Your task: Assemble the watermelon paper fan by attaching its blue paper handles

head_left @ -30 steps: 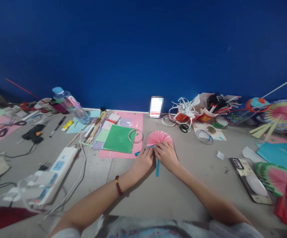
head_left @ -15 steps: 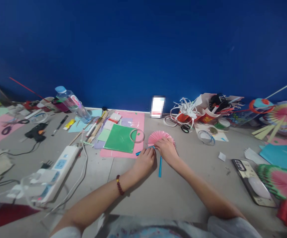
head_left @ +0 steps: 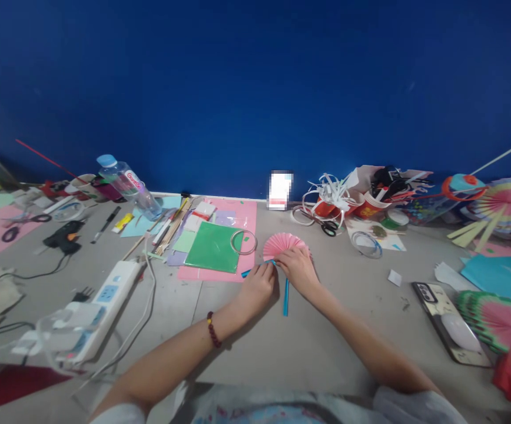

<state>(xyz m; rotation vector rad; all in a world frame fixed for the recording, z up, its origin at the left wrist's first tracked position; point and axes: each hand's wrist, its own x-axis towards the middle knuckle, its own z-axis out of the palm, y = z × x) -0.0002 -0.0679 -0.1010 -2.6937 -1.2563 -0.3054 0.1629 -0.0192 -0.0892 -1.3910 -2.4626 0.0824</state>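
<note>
Left hand (head_left: 259,285) is curled up, fingertips pinching a blue strip (head_left: 247,272) right at the base of the fan (head_left: 282,242). Right hand (head_left: 299,270) lies mostly flat, pressing it down. Fan's pink, pleated, a half circle, just right of frame center on the table (head_left: 326,341).

Deep blue wall (head_left: 255,88) fills the upper half, dim toward its corners. Grey work surface (head_left: 282,353) meets its base; thin white strip (head_left: 220,197) along that joint.
</note>
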